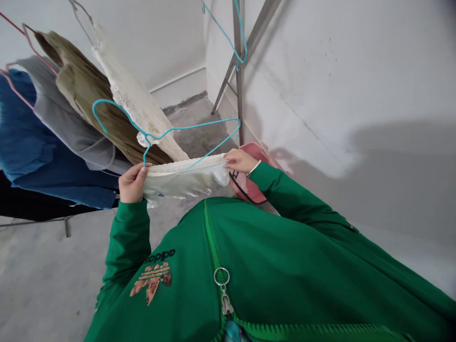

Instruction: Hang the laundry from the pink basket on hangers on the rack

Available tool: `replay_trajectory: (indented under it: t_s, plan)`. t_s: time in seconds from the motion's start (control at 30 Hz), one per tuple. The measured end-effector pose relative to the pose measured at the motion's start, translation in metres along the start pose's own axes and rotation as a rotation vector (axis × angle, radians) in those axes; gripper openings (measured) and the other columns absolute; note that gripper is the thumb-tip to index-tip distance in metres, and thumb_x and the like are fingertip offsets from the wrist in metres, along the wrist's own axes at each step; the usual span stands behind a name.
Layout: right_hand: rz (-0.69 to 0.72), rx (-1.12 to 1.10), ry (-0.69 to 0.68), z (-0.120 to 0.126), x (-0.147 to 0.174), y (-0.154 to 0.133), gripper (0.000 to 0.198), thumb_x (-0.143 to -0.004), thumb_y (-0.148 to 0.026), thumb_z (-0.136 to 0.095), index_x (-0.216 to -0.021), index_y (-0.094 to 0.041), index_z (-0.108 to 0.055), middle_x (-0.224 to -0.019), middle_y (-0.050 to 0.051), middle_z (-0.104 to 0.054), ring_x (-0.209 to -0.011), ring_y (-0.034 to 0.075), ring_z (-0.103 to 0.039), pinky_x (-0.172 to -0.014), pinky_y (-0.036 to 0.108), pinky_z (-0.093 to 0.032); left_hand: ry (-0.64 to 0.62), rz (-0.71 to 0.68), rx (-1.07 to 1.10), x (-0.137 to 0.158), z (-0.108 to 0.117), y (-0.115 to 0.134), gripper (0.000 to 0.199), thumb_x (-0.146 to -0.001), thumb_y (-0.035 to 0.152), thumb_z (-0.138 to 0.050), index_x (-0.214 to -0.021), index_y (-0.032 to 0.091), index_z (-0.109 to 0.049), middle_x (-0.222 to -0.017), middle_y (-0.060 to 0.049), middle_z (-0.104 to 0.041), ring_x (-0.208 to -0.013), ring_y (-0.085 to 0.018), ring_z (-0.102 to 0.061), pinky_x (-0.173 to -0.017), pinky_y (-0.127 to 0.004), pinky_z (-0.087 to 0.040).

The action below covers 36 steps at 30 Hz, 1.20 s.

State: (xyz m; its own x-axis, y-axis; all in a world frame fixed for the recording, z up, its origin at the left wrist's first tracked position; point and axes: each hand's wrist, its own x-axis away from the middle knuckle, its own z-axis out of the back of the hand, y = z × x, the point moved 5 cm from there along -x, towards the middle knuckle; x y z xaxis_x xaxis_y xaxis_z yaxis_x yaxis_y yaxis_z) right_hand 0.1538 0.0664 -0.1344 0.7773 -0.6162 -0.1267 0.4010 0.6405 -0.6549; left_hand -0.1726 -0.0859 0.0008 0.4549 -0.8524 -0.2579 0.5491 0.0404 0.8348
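Note:
A white garment [185, 180] with a gathered, waistband-like top edge is stretched sideways in front of my body. My left hand [131, 183] pinches its left end, thumb on top, close to one arm of a blue wire hanger [199, 124]. My right hand [240, 160] grips the right end of the band between thumb and fingers. The hanger tilts with its hook toward the left, and its lower parts pass down behind or into the garment's top edge; exactly how is hidden. The lower part of the garment hangs in folds.
At the left hang a white lace garment [124, 85], an olive garment [80, 78], a grey one [64, 109] and a blue one [21, 128]. Another blue hanger [228, 38] hangs on a metal rack [239, 95]. A pink basin [254, 187] stands below my right hand.

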Motion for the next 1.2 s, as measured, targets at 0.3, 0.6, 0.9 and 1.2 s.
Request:
replay_trajectory:
  t_s: [0.3, 0.6, 0.9, 1.2]
  plan:
    - [0.091, 0.031, 0.110, 0.035, 0.002, -0.003, 0.031, -0.086, -0.045, -0.057, -0.082, -0.019, -0.072, -0.090, 0.011, -0.072, -0.090, 0.024, -0.062, -0.090, 0.042, -0.047, -0.173, -0.178, -0.335, 0.004, 0.001, -0.001, 0.027, -0.085, 0.041, -0.059, -0.090, 0.021, -0.076, -0.084, -0.005, -0.072, -0.083, -0.021, -0.066, -0.081, -0.030, -0.050]
    - [0.199, -0.240, 0.262, 0.071, 0.013, -0.057, 0.048, -0.088, -0.054, -0.059, -0.124, -0.022, -0.062, -0.128, 0.012, -0.062, -0.108, 0.021, -0.062, -0.099, 0.041, -0.049, -0.034, -0.295, -0.411, -0.002, 0.005, 0.017, 0.023, -0.086, 0.038, -0.058, -0.089, 0.021, -0.074, -0.074, -0.004, -0.061, -0.069, -0.016, -0.057, -0.071, -0.026, -0.045]
    - [0.270, 0.203, 0.137, 0.049, -0.017, -0.050, 0.036, -0.099, -0.037, -0.038, -0.101, -0.016, -0.067, -0.095, 0.012, -0.070, -0.093, 0.024, -0.061, -0.084, 0.040, -0.048, -0.049, -0.483, -0.409, 0.001, -0.007, 0.039, 0.030, -0.091, 0.038, -0.054, -0.089, 0.017, -0.074, -0.070, -0.004, -0.060, -0.063, -0.013, -0.055, -0.065, -0.024, -0.044]
    - [0.165, 0.082, 0.346, 0.066, -0.012, -0.074, 0.030, -0.097, -0.032, -0.040, -0.098, -0.018, -0.066, -0.092, 0.009, -0.072, -0.086, 0.021, -0.066, -0.076, 0.032, -0.050, -0.113, -0.446, -0.446, -0.005, -0.017, 0.019, 0.047, -0.091, 0.054, -0.052, -0.115, 0.017, -0.068, -0.091, -0.007, -0.070, -0.078, -0.016, -0.063, -0.073, -0.025, -0.050]
